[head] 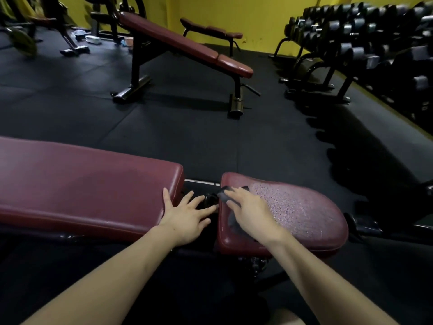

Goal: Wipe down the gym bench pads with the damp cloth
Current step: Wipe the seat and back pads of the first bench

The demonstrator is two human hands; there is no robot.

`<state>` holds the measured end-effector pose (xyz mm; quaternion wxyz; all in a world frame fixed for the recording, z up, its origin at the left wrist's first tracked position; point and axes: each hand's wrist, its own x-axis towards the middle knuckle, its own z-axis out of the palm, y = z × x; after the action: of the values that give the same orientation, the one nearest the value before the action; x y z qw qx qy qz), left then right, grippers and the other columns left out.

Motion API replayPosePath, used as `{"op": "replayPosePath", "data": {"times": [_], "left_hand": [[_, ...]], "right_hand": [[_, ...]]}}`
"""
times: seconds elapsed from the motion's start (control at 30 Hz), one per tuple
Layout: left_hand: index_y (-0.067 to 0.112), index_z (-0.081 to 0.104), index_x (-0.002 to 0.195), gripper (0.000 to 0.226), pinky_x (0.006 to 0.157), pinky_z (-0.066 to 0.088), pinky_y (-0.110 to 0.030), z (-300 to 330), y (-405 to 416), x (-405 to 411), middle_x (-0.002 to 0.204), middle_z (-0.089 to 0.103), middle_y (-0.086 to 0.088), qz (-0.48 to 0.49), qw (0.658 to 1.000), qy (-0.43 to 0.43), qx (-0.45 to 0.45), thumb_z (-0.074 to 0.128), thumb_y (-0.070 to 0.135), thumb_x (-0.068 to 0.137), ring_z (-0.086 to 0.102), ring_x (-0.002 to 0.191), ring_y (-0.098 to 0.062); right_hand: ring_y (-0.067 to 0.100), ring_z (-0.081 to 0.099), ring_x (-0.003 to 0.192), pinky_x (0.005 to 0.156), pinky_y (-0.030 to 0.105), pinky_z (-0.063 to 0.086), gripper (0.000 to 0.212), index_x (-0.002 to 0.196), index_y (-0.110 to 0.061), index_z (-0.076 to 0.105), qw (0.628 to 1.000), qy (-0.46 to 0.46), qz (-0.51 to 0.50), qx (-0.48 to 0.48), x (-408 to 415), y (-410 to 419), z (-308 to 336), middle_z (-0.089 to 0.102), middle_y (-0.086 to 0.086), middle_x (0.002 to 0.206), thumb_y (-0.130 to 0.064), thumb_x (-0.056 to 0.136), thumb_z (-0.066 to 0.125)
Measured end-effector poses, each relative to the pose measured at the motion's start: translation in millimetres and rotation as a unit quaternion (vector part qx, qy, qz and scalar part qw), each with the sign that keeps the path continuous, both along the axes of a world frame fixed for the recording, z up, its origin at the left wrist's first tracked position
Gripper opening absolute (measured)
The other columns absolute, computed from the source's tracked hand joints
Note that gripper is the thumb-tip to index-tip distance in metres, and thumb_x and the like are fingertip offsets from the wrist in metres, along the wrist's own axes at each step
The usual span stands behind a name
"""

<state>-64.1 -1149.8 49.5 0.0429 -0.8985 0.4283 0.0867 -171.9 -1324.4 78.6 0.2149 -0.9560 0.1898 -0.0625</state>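
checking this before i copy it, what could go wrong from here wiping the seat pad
1. The left hand has fingers spread over the dark hinge gap between the back pad and seat pad; they could get pinched if a pad shifts.
2. The right hand presses the dark cloth beside the seat's cracked, worn patch, which may snag it.

dark cloth on worn maroon seat pad

Both bare forearms reach forward from the bottom of the view, roughly parallel, angling a bit toward each other. Left hand is flat, palm down, fingers spread wide and straight, thumb splayed out to the left. Right hand is palm down too, fingers stretched forward and pressing flat, wrist slightly bent.
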Motion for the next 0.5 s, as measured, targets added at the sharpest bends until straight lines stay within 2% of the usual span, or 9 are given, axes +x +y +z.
{"op": "replayPosePath", "data": {"times": [0.13, 0.23, 0.3, 0.4, 0.5], "left_hand": [[0.063, 0.001, 0.153, 0.051, 0.101, -0.021, -0.084, -1, 1, 3, 0.171, 0.006, 0.010, -0.013, 1.000, 0.004, -0.005, 0.017, 0.064, 0.105, -0.006, 0.159, -0.021], [0.065, -0.002, 0.152, 0.052, 0.099, -0.024, -0.083, -2, 2, 5, 0.171, 0.007, 0.011, -0.023, 1.000, 0.016, -0.008, 0.016, 0.065, 0.104, -0.006, 0.159, -0.020], [0.065, -0.002, 0.152, 0.052, 0.098, -0.025, -0.083, -1, 2, 7, 0.171, 0.007, 0.012, -0.023, 0.999, 0.027, -0.009, 0.017, 0.065, 0.104, -0.005, 0.159, -0.019], [0.065, -0.001, 0.152, 0.051, 0.098, -0.025, -0.083, 1, 1, 5, 0.171, 0.010, 0.012, -0.027, 0.999, 0.040, -0.012, 0.017, 0.065, 0.104, -0.002, 0.159, -0.017], [0.065, 0.001, 0.153, 0.051, 0.096, -0.028, -0.082, 1, 1, 4, 0.171, 0.010, 0.014, -0.029, 0.999, 0.041, -0.018, 0.018, 0.064, 0.104, 0.000, 0.159, -0.014]], "right_hand": [[0.020, 0.044, 0.145, 0.118, 0.038, 0.035, 0.037, 0.141, -0.030, 0.061, 1.000, -0.015, -0.012, -0.003, 21, -15, -7, 0.054, -0.006, 0.152, -0.029, 0.105, 0.054], [0.029, 0.055, 0.132, 0.110, 0.035, 0.042, 0.034, 0.137, -0.031, 0.065, 0.992, -0.028, -0.113, 0.056, 72, -31, 2, 0.063, 0.001, 0.142, -0.031, 0.104, 0.055], [0.034, 0.060, 0.124, 0.103, 0.036, 0.046, 0.033, 0.135, -0.033, 0.065, 0.987, -0.017, -0.146, 0.064, 91, -38, 4, 0.067, 0.006, 0.135, -0.034, 0.105, 0.052], [0.034, 0.062, 0.121, 0.101, 0.036, 0.047, 0.032, 0.133, -0.038, 0.066, 0.988, -0.016, -0.143, 0.061, 88, -41, 2, 0.069, 0.007, 0.131, -0.038, 0.104, 0.053], [0.029, 0.058, 0.129, 0.107, 0.034, 0.043, 0.034, 0.136, -0.034, 0.065, 0.991, -0.025, -0.120, 0.058, 56, -28, 4, 0.065, 0.002, 0.139, -0.035, 0.103, 0.057]]}}
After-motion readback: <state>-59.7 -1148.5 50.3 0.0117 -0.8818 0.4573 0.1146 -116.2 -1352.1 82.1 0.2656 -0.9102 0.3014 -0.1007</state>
